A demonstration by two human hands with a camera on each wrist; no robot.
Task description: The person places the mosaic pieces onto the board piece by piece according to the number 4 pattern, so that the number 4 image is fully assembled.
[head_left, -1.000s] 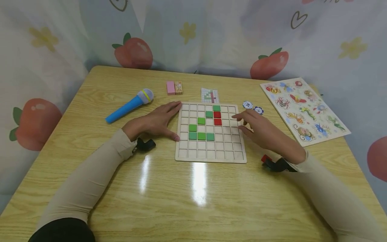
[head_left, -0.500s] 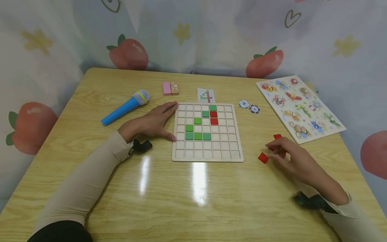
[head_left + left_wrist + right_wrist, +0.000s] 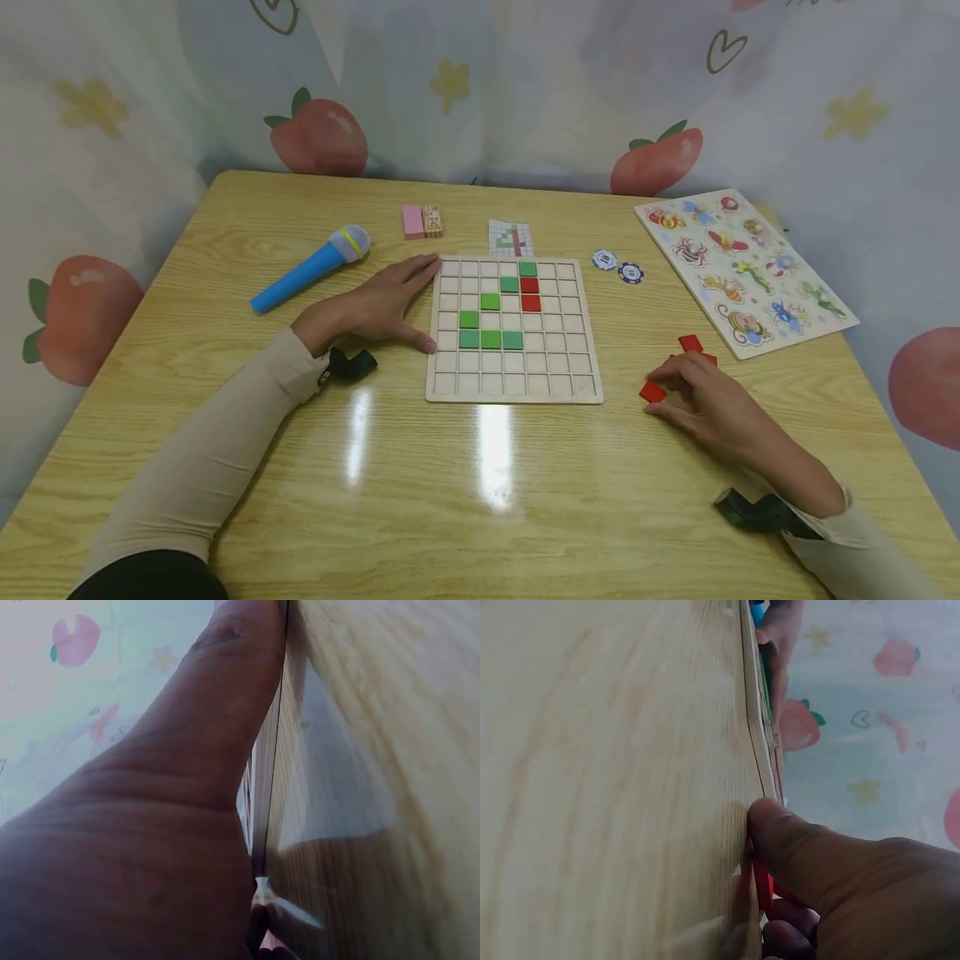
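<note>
A square wooden grid board [image 3: 551,364] lies on the table with several green tiles [image 3: 491,339] and two red tiles in its cells. My left hand [image 3: 371,310] rests at the board's left edge, thumb and fingers spread along it. To the right of the board, my right hand [image 3: 712,402] pinches a red square tile [image 3: 652,392] at the tabletop between thumb and fingers. More red tiles [image 3: 690,342] lie just behind that hand, which partly covers them. In the right wrist view, the thumb is against the edge of the red tile [image 3: 762,883].
A small pattern card [image 3: 511,238] lies behind the board. Two poker chips [image 3: 631,272] and an insect picture board [image 3: 742,271] are to the right. A blue toy microphone [image 3: 311,268] lies left, near a pink block [image 3: 413,222] and a patterned block [image 3: 432,221].
My right hand has gone from the board's right edge to the red tiles and now grips one. My left hand stays at the board's left edge.
</note>
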